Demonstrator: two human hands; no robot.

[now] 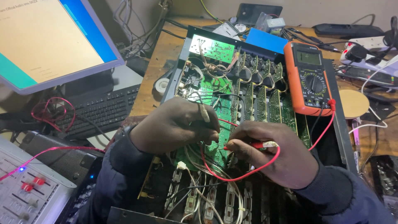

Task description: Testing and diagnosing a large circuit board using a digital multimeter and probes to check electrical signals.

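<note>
Your right hand fingers pinch red probe on green circuit board; left hand fingers curled, contents unclear; orange multimeter far right

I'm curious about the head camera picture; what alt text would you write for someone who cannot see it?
Two hands work over an opened electronic unit's green circuit boards: the right hand holds a red test probe, the left hand rests beside it. An orange multimeter lies on the unit, its red lead looping to the probe. A monitor and keyboard sit at left.
</note>
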